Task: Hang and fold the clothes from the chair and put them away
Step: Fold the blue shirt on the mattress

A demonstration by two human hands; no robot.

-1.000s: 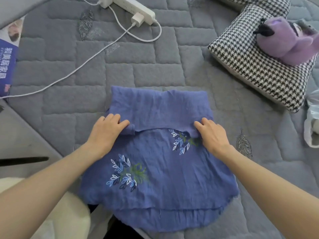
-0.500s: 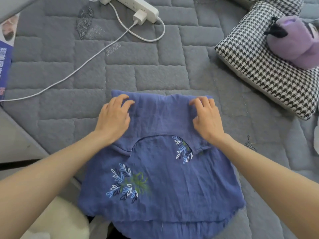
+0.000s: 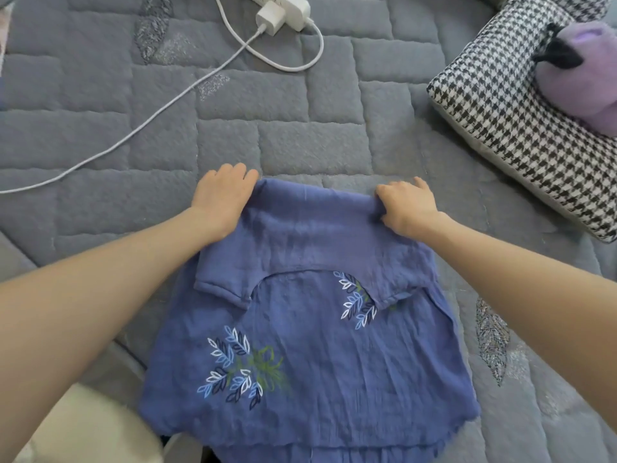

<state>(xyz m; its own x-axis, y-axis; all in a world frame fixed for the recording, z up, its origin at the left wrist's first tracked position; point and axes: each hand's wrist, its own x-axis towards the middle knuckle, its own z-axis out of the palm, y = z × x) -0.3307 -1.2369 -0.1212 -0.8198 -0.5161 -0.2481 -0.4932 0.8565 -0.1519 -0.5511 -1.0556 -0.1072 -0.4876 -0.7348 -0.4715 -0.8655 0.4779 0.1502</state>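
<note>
A blue top (image 3: 307, 355) with white and blue leaf embroidery lies flat on the grey quilted bed (image 3: 293, 128). Its upper part is folded down toward me, so the neckline curves across the middle. My left hand (image 3: 223, 195) grips the far left corner of the fold, fingers curled over the edge. My right hand (image 3: 405, 203) grips the far right corner the same way, bunching the cloth a little. The top's hem runs off the bottom of the view.
A white power strip with a charger (image 3: 280, 11) and its cable (image 3: 160, 108) lies at the far edge. A houndstooth cushion (image 3: 507, 128) with a purple plush toy (image 3: 581, 71) on it sits at the right. Something cream-coloured (image 3: 86, 426) is at the bottom left.
Both hands slid from the folded flap's near edge up to its far fold line and curled onto the corners. The view shifted closer.
</note>
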